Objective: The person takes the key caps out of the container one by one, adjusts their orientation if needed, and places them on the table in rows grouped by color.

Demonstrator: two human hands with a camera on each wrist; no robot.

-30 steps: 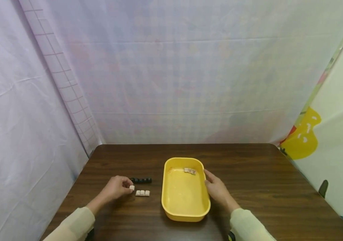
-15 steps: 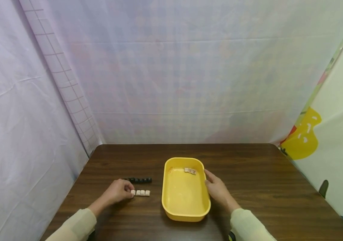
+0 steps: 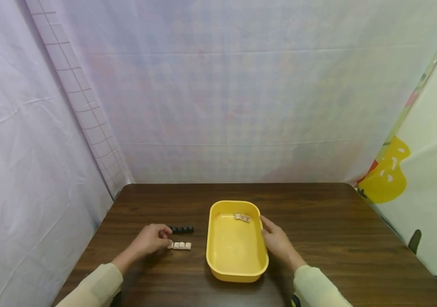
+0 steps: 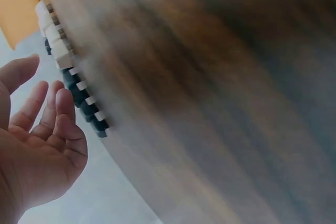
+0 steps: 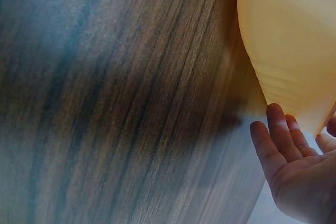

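A short row of white keycaps lies on the table left of the yellow tray. Behind it runs a row of black keycaps, its left end covered by my left hand in the head view. That hand's thumb overlaps the leftmost white keycap there. In the left wrist view its fingers are loosely bent, with a gap between thumb and fingers and nothing in it. My right hand touches the tray's right side. Its fingers lie fairly straight by the outer wall in the right wrist view.
Several pale marked pieces lie inside the tray at its far end. The brown wooden table ends at a light curtain behind, with more hanging cloth on both sides.
My left hand has brought a white keycap to the left end of the white row, released it, and shifted slightly away towards the black row. The right hand and tray stay put.
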